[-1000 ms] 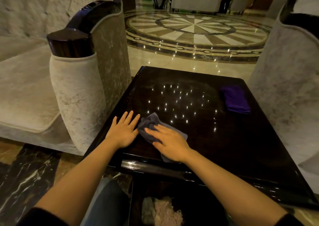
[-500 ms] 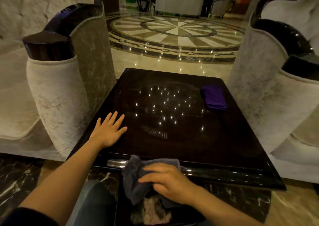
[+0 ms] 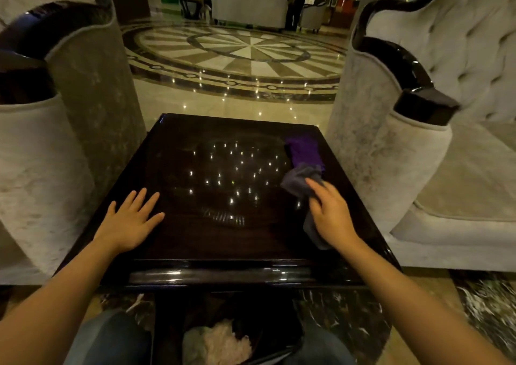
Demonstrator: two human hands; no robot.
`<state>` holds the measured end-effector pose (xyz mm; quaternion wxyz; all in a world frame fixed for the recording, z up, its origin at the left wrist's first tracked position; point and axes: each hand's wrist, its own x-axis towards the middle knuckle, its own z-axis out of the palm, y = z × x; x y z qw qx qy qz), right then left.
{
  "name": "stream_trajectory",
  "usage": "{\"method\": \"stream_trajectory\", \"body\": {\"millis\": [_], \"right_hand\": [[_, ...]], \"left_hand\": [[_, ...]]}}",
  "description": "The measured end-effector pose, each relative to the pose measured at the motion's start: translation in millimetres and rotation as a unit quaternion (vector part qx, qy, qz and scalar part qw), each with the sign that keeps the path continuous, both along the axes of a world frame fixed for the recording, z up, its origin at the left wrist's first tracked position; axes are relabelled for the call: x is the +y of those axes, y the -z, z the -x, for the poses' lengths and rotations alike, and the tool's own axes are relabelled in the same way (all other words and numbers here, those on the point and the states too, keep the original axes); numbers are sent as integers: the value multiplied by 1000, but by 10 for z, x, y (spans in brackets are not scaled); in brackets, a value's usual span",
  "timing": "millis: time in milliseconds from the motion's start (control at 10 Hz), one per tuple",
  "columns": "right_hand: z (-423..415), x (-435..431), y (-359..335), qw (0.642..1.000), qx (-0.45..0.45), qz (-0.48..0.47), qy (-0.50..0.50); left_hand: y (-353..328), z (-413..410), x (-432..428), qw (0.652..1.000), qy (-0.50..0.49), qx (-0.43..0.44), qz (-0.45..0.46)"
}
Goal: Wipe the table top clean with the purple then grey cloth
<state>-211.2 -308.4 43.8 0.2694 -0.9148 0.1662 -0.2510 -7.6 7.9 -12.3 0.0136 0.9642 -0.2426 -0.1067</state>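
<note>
A glossy dark table top (image 3: 212, 239) fills the middle of the view. On its far right lies the folded purple cloth (image 3: 303, 150). My right hand (image 3: 329, 214) holds the crumpled grey cloth (image 3: 299, 180) on the right side of the table; the cloth's front end touches the near edge of the purple cloth. Part of the grey cloth is hidden under my palm. My left hand (image 3: 133, 221) lies flat on the near left of the table, fingers spread, holding nothing.
Pale upholstered armchairs with dark glossy armrests stand close on the left (image 3: 55, 147) and right (image 3: 396, 130) of the table. A dark bin (image 3: 223, 339) with crumpled waste sits under the near edge between my knees. Polished patterned floor lies beyond.
My right hand has carried the grey cloth from over the bin at the near edge to the right side of the table, up against the purple cloth. My left hand stays flat.
</note>
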Motion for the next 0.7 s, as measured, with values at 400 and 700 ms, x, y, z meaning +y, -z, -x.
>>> {"method": "stream_trajectory", "body": {"millis": [400,700], "right_hand": [[-347,-607,258,931,358,37,67],[-509,-503,-11,916,375,78,122]], "left_hand": [[-14,4,3,1000,-9,9,8],[2,-25,-38,998,-25,17,47]]}}
